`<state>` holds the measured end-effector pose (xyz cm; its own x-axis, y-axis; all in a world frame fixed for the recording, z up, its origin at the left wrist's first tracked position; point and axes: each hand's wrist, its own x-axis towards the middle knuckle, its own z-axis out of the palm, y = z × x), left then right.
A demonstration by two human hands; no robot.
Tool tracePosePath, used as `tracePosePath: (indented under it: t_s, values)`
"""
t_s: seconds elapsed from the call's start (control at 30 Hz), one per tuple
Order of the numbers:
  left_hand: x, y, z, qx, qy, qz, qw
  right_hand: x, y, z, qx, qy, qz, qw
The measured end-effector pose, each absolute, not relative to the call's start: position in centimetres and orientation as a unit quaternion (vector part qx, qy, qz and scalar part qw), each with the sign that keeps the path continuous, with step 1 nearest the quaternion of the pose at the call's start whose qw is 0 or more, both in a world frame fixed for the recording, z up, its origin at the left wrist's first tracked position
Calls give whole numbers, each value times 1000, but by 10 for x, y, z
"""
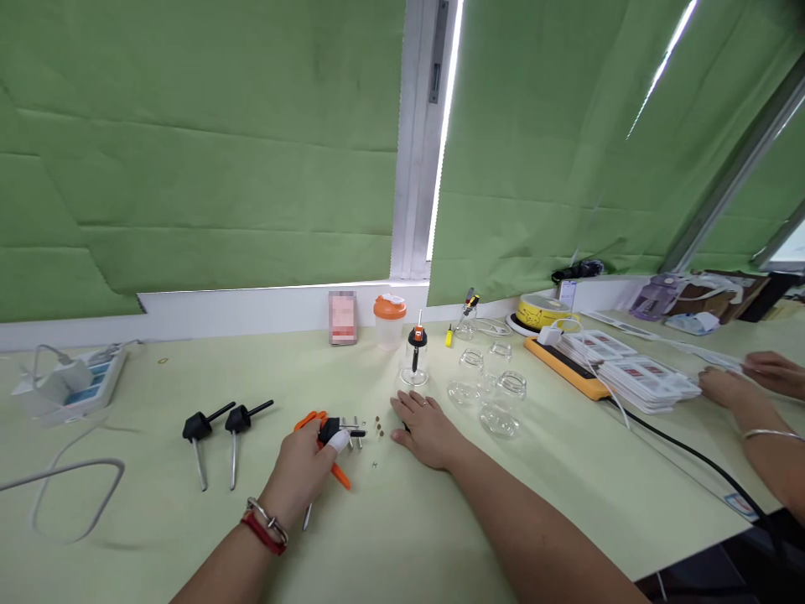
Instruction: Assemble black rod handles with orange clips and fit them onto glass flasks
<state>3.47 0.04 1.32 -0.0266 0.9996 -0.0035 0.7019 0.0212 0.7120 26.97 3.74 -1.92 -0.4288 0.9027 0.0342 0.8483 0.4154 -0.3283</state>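
My left hand (300,466) is closed around a black part (330,430) with a metal rod, its thumb wrapped in white. Orange-handled pliers (340,476) lie under and beside that hand. My right hand (426,428) rests low on the table with its fingers spread; something dark shows partly under it. Between the hands are small brown pieces (378,426) and short metal pins (355,422). Just beyond my right hand stands a clear glass (406,371) with a black and orange top (418,335). Two black parts with metal rods (199,426) (237,419) lie to the left.
Clear glass jars (500,411) stand right of my right hand. Behind are an orange-lidded cup (389,323) and a pink card (343,318). A power strip (94,382) is far left, an orange one (566,369) right, near stacked white trays (647,382). Another person's hands (723,386) are far right.
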Motion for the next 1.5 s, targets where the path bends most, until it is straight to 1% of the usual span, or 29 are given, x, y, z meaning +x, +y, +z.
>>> tracePosePath:
  t_s: [0.13, 0.2, 0.3, 0.43, 0.53, 0.7, 0.9, 0.97, 1.03, 1.07, 1.17, 1.23, 1.3, 1.37, 1.5]
  values:
    - [29, 3, 15, 632, 658, 307, 272, 269, 37, -13, -531, -834, 114, 101]
    - [25, 4, 16, 623, 659, 323, 271, 268, 31, -5, -520, -840, 87, 125]
    - [21, 6, 19, 606, 668, 338, 269, 264, 15, 7, -465, -870, 42, 160]
    - [18, 8, 19, 573, 676, 357, 296, 254, -6, 12, -388, -914, 35, 111]
    - [16, 10, 18, 566, 679, 366, 292, 245, -11, 9, -374, -924, 13, 71]
    - [14, 12, 18, 589, 679, 369, 237, 231, -6, 0, -428, -903, -19, 32]
    - [15, 10, 21, 584, 677, 368, 255, 218, 1, -11, -490, -871, -24, 25]
    - [16, 9, 21, 586, 671, 371, 261, 218, 2, -10, -496, -868, -4, 40]
    - [17, 7, 21, 599, 649, 382, 272, 221, 2, -7, -505, -858, 31, 91]
    - [19, 6, 22, 610, 630, 387, 285, 222, 2, -5, -510, -848, 55, 135]
    - [24, -1, 28, 651, 552, 388, 348, 228, 4, -3, -497, -798, 157, 303]
    - [29, -4, 31, 677, 507, 378, 377, 229, 7, -5, -468, -765, 243, 371]
    - [32, -6, 31, 703, 469, 364, 391, 229, 8, -8, -443, -737, 333, 385]
    - [33, -6, 29, 724, 442, 335, 410, 227, 8, -11, -423, -714, 409, 380]
    - [32, -7, 24, 731, 427, 273, 457, 221, 2, -11, -397, -669, 495, 386]
